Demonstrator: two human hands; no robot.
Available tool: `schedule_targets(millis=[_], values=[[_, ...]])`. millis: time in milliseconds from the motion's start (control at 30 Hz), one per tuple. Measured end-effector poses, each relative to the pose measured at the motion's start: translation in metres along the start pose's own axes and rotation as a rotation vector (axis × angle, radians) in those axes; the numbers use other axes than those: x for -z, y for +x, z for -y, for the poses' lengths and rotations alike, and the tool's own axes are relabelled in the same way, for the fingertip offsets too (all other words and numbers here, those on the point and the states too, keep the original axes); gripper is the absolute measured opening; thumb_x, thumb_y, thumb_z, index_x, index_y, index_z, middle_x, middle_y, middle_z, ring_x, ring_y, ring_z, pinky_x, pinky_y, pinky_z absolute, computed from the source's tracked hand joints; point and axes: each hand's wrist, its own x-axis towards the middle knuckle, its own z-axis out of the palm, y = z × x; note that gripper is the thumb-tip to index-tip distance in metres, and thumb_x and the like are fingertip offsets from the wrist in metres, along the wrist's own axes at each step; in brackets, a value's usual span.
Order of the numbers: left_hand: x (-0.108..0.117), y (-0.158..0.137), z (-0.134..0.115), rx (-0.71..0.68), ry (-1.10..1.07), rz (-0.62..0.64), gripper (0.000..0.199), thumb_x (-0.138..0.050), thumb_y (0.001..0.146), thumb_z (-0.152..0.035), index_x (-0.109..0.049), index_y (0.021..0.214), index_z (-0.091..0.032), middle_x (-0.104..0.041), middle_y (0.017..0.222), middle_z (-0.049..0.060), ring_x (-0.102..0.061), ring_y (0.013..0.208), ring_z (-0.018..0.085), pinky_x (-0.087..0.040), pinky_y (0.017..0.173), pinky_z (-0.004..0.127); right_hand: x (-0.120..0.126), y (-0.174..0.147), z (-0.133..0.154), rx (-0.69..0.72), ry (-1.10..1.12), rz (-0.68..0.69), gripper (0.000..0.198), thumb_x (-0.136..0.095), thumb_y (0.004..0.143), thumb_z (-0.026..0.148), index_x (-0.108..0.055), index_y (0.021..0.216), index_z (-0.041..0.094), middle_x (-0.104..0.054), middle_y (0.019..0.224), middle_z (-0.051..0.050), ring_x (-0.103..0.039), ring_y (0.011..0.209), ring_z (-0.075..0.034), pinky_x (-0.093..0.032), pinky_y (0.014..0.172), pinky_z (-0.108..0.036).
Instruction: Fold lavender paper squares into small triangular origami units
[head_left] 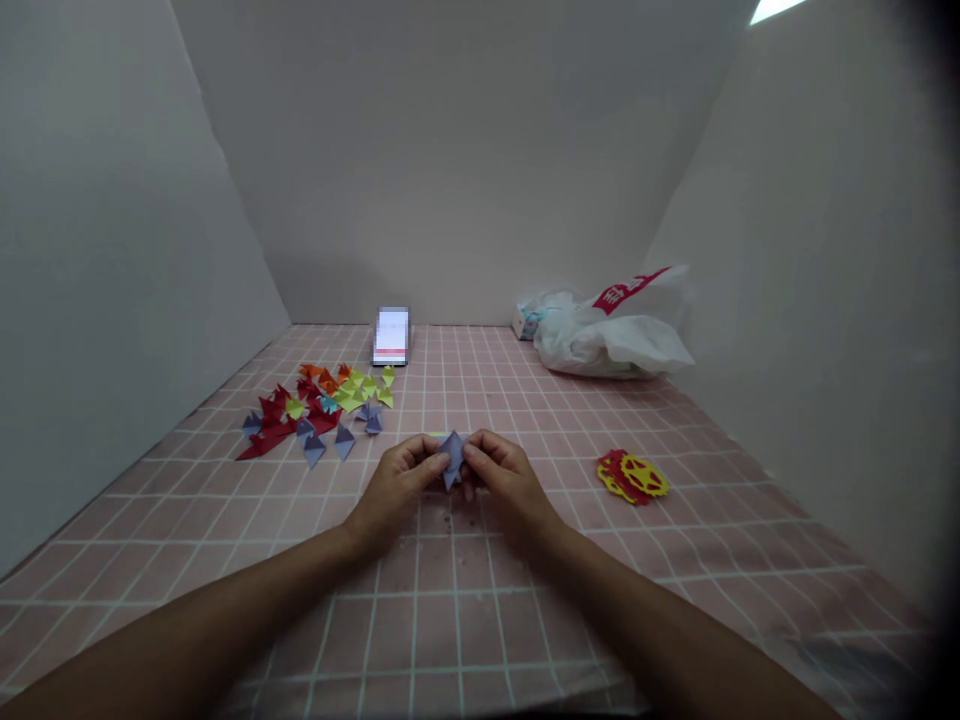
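Observation:
Between my two hands, above the middle of the table, is a small piece of folded purple paper, diamond-shaped with a point at the bottom. My left hand pinches its left edge between thumb and fingers. On the other side, my right hand grips the right edge in the same way. Partly hidden behind the hands, a strip of yellow and blue shows on the table. To the left lies a cluster of folded paper pieces, among them red ones, yellow-green ones and purple ones.
A phone with a lit screen stands upright at the back. Back right, a white plastic bag lies against a small patterned box. Flat red and yellow cut-out discs are stacked at the right. Pink checked cloth covers the table, with walls around it.

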Motion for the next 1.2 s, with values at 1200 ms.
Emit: schedule_targets(millis=[1200], values=[[-0.0059,-0.0099,-0.0001,-0.140,0.555,-0.199,0.011,-0.061,0.083,-0.028,-0.063,0.077,-0.019,-0.064,0.076,0.002,-0.056,0.063,0.016,-0.044,0.059,0.027,-0.0045,-0.0075,0.0043,0.344,-0.794,-0.254,0.016,-0.053,0.079,0.013,-0.048,0.066,0.022,-0.057,0.064,0.000,-0.052,0.060,-0.015,-0.035,0.058,-0.029]])
